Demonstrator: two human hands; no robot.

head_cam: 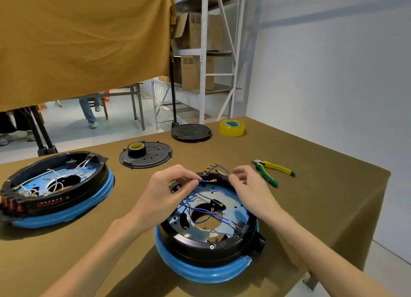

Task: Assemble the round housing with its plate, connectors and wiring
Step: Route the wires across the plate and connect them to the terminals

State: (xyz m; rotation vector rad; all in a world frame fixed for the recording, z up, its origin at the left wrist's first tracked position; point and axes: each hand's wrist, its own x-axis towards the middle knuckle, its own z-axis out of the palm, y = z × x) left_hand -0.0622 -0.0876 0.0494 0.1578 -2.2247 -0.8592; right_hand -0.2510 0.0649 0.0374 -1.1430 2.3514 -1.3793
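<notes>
- Housing [209, 250], round, black on a blue ring, sits on the olive table cover [311, 185] directly in front of the person, near the table's front edge; its open side faces up.
- Inside it lies a shiny metal plate [233, 198] with a large central hole, and blue wires [206, 212] loop across the plate and out over the far rim.
- Left hand [165, 194] hovers over the housing's far left rim, thumb and forefinger pressed together on one blue wire just behind its brass connector [214, 181].
- Right hand [249, 185] is over the far right rim, fingers curled; it seems to pinch another blue wire, though the contact itself is hidden by the fingers.
- More brass-tipped wire ends [211, 165] fan out above the far rim, between the two hands.
- Second housing [55, 187], the same kind but with white wires, rests well to the left.
- Black perforated cover [153, 156] lies beyond the hands with a dark tape roll [136, 149] on it.
- Another black disc [191, 132] and a yellow tape roll [232, 128] sit near the table's far edge.
- Yellow-and-green cutters [270, 169] lie just right of the right hand.
</notes>
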